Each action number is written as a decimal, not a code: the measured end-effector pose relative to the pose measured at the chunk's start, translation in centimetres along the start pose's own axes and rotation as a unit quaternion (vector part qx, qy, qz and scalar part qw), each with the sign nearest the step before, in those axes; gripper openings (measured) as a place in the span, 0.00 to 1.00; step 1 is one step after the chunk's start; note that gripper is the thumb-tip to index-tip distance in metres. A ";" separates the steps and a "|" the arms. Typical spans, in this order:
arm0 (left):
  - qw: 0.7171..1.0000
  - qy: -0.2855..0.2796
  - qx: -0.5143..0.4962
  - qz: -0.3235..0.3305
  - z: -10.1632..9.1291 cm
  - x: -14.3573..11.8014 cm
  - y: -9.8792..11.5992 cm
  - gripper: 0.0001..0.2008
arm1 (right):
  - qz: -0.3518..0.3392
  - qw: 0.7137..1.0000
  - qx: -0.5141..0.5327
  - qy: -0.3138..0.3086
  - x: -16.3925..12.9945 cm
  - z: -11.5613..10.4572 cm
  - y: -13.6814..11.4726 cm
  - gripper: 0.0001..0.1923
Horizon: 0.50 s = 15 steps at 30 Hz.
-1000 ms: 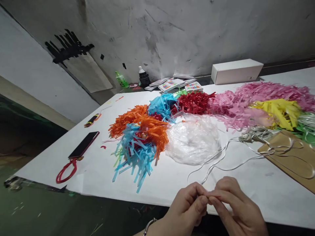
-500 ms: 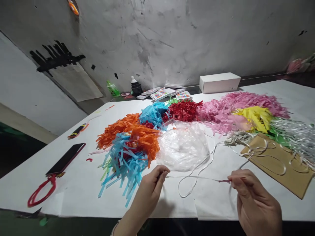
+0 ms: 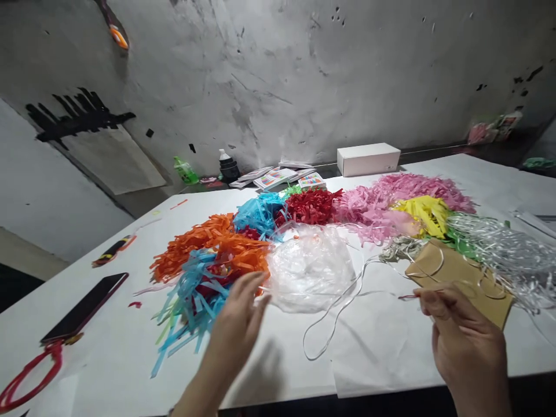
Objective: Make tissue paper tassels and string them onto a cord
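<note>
My right hand point(image 3: 464, 330) is closed in a pinch on a thin red needle-like piece point(image 3: 407, 297), held above the white table. A white ribbon point(image 3: 322, 346) trails from near it in loose loops across the tabletop. My left hand point(image 3: 241, 315) is raised with fingers apart and nothing in them. It is close to the orange paper strips point(image 3: 195, 240) and the light blue strips point(image 3: 189, 292). Between the hands, farther back, lies a clear plastic bag point(image 3: 310, 269). A brown card point(image 3: 460, 275) with ribbon loops over it lies behind my right hand.
Dark red strips point(image 3: 315, 205), pink strips point(image 3: 369, 211), yellow strips point(image 3: 423, 214) and silver strands point(image 3: 504, 249) run across the table. A white box point(image 3: 368, 160) stands by the wall. At left are a phone point(image 3: 84, 307) with a red cord and a cutter point(image 3: 112, 250).
My left hand has let go of the white ribbon, opened and moved left. My right hand keeps its pinch on the red piece. The view has shifted right.
</note>
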<state>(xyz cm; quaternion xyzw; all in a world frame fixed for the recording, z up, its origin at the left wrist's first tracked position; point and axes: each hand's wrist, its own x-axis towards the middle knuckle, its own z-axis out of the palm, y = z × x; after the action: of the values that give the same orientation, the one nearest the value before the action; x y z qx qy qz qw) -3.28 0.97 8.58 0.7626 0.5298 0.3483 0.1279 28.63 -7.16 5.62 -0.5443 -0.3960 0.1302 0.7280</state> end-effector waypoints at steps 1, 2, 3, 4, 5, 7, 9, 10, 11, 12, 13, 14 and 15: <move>0.996 -0.053 -0.065 0.010 0.7 -0.4 2.1 0.21 | -0.036 0.998 -0.018 -0.043 -0.4 0.5 -0.7 0.05; 0.983 -0.119 -0.137 0.015 1.5 -0.8 4.2 0.23 | -0.071 0.993 -0.032 -0.089 -0.8 1.1 -1.4 0.04; 0.961 -0.181 -0.208 0.015 2.4 -1.1 6.1 0.27 | -0.101 0.985 -0.040 -0.134 -1.1 1.6 -2.1 0.04; 0.932 -0.235 -0.276 0.012 3.4 -1.3 7.8 0.31 | -0.124 0.976 -0.045 -0.175 -1.4 2.1 -2.7 0.05; 0.897 -0.280 -0.341 0.007 4.4 -1.4 9.0 0.32 | -0.143 0.966 -0.049 -0.209 -1.7 2.4 -3.3 0.06; 0.819 -0.342 -0.461 -0.017 6.3 -1.4 10.5 0.30 | -0.165 0.954 -0.058 -0.242 -1.9 2.5 -3.8 0.06; 0.775 -0.359 -0.517 -0.057 7.8 -1.3 10.7 0.27 | -0.155 0.966 -0.067 -0.197 -1.8 1.9 -3.4 0.04; 0.773 -0.360 -0.518 -0.070 8.4 -1.3 10.6 0.27 | -0.136 0.976 -0.065 -0.157 -1.6 1.3 -2.9 0.03; 0.782 -0.361 -0.503 -0.071 8.8 -1.4 10.3 0.27 | -0.112 0.986 -0.051 -0.114 -1.3 0.6 -2.2 0.03; 0.797 -0.362 -0.480 -0.058 9.1 -1.5 10.0 0.27 | -0.080 0.993 -0.031 -0.084 -1.0 -0.1 -1.3 0.03; 0.814 -0.360 -0.454 -0.039 9.4 -1.7 9.7 0.26 | -0.053 0.995 -0.002 -0.087 -0.6 -1.0 -0.3 0.05; 0.831 -0.353 -0.430 -0.014 9.7 -1.9 9.4 0.26 | -0.035 0.993 0.036 -0.105 -0.2 -1.8 0.8 0.08; 0.847 -0.342 -0.407 0.015 10.0 -2.1 9.0 0.25 | -0.027 0.985 0.034 -0.169 0.0 -2.6 2.0 0.09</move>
<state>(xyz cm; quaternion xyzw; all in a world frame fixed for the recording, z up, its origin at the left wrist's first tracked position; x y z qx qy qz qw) 9.45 -2.86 5.63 0.7206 0.2523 0.2522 0.5946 31.01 -8.21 3.64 -0.4785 -0.5234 0.2141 0.6718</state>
